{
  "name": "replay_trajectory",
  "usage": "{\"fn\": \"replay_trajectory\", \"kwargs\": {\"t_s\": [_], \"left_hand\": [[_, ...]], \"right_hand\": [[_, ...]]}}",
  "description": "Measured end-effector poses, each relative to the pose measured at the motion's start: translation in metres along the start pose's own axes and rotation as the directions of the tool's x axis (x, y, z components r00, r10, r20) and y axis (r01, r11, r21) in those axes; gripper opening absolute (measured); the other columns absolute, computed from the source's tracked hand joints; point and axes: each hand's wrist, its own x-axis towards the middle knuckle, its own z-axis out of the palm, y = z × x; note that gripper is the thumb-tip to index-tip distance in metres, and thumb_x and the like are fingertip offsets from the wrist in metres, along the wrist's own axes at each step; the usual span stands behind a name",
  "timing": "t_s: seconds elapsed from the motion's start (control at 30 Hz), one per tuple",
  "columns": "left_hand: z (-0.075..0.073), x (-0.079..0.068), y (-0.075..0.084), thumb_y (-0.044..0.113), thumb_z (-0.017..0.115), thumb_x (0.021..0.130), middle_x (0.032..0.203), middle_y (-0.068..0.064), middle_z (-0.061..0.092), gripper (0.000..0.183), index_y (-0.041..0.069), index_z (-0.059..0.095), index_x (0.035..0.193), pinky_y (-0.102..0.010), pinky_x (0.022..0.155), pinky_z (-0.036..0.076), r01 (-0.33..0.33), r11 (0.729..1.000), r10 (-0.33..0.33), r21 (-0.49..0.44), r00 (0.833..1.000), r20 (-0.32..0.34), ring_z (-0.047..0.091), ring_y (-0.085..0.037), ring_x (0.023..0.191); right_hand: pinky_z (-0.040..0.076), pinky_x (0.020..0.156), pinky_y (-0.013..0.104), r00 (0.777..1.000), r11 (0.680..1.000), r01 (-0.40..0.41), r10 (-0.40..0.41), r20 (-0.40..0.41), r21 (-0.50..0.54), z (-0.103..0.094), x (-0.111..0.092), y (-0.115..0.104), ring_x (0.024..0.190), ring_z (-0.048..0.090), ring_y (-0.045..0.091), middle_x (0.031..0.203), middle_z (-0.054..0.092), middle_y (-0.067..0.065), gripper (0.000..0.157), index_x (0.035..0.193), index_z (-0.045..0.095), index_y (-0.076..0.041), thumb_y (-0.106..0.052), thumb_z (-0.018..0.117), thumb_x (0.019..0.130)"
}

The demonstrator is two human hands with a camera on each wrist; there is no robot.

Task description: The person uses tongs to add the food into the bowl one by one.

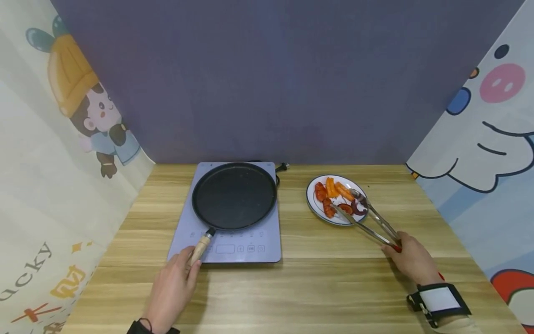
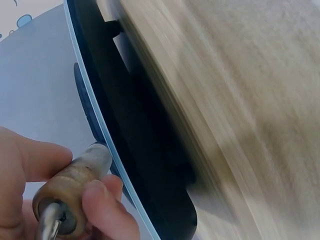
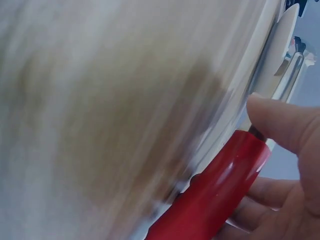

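Note:
My left hand [image 1: 172, 284] grips the wooden handle [image 2: 70, 192] of a flat black frying pan [image 1: 235, 195]. The pan sits on a pale induction cooktop [image 1: 267, 254]. In my right hand [image 1: 413, 259] is a pair of metal tongs [image 1: 377, 235] with a red grip [image 3: 215, 187]. The tong arms stand apart, their tips over a white plate [image 1: 314, 207] with a dark rim. On it lie red sausage-like pieces [image 1: 328, 208], orange strips [image 1: 331, 187] and dark purple-red curved pieces [image 1: 358, 208]. Whether the tips touch any food, I cannot tell.
A black power plug [image 1: 283, 167] lies behind the cooktop's right corner. The wooden table [image 1: 292, 297] ends at a dark grey panel [image 1: 275, 83] at the back. Cartoon-printed sheets [image 1: 29, 162] flank it on both sides.

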Motion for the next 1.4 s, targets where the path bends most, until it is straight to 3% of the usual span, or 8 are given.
{"fn": "replay_trajectory", "kwargs": {"t_s": [0.17,0.43,0.63,0.93,1.1,1.27,1.4], "left_hand": [[0.002,0.000,0.001,0.016,0.061,0.083,0.069,-0.005,0.049,0.033,0.004,0.052,0.113,-0.029,0.042,0.032,0.024,1.000,-0.024,-0.008,1.000,-0.001,0.038,-0.014,0.052],[0.005,0.001,0.001,0.020,0.062,0.083,0.068,-0.004,0.047,0.034,0.005,0.052,0.113,-0.029,0.040,0.031,0.039,0.999,-0.039,-0.010,0.999,-0.008,0.037,-0.013,0.050],[0.007,0.002,0.001,0.022,0.061,0.084,0.070,-0.004,0.047,0.035,0.005,0.051,0.113,-0.029,0.040,0.031,0.058,0.998,-0.058,0.000,0.998,0.008,0.037,-0.014,0.050],[0.007,0.003,0.001,0.022,0.061,0.084,0.069,-0.004,0.047,0.035,0.004,0.051,0.112,-0.029,0.039,0.031,0.057,0.998,-0.057,0.006,0.998,0.013,0.037,-0.013,0.049],[0.008,0.003,0.000,0.022,0.061,0.084,0.070,-0.005,0.048,0.035,0.005,0.051,0.113,-0.029,0.039,0.031,0.045,0.999,-0.045,-0.001,0.999,-0.006,0.038,-0.014,0.050],[0.009,0.003,0.001,0.022,0.060,0.084,0.070,-0.005,0.048,0.035,0.005,0.050,0.114,-0.029,0.039,0.031,0.067,0.998,-0.068,0.009,0.998,0.016,0.038,-0.014,0.050],[0.009,0.003,0.001,0.022,0.060,0.085,0.068,-0.004,0.047,0.036,0.004,0.050,0.114,-0.029,0.038,0.030,0.081,0.997,-0.082,0.017,0.996,0.026,0.036,-0.013,0.048]], "right_hand": [[0.035,0.051,0.038,1.000,1.000,-0.003,0.003,0.009,0.004,0.000,0.000,0.000,0.064,0.043,0.024,0.074,0.049,0.009,0.054,0.101,0.046,0.003,-0.047,0.056,0.085],[0.043,0.061,0.047,0.999,1.000,0.013,-0.013,0.053,0.017,-0.005,0.004,-0.002,0.082,0.050,0.033,0.093,0.053,0.022,0.086,0.128,0.029,0.008,-0.059,0.054,0.080],[0.040,0.055,0.040,0.996,0.999,0.052,-0.052,0.066,0.015,-0.008,0.010,-0.004,0.071,0.048,0.024,0.080,0.053,0.010,0.072,0.122,0.038,0.004,-0.052,0.057,0.082],[0.043,0.058,0.044,0.995,0.999,0.047,-0.046,0.084,-0.007,-0.009,0.013,-0.004,0.076,0.052,0.028,0.086,0.056,0.016,0.071,0.123,0.036,0.008,-0.046,0.059,0.083],[0.041,0.055,0.041,0.995,1.000,0.014,-0.013,0.102,-0.017,-0.010,0.013,-0.004,0.071,0.049,0.026,0.081,0.054,0.014,0.069,0.120,0.035,0.010,-0.045,0.057,0.085],[0.043,0.059,0.046,0.998,0.999,0.041,-0.040,0.056,-0.018,-0.008,0.013,-0.003,0.077,0.051,0.030,0.089,0.055,0.021,0.066,0.119,0.036,0.010,-0.044,0.056,0.086],[0.042,0.058,0.043,0.998,0.998,0.061,-0.061,0.004,-0.021,-0.004,0.013,-0.001,0.075,0.049,0.028,0.091,0.055,0.020,0.059,0.119,0.037,0.006,-0.040,0.055,0.087]]}}
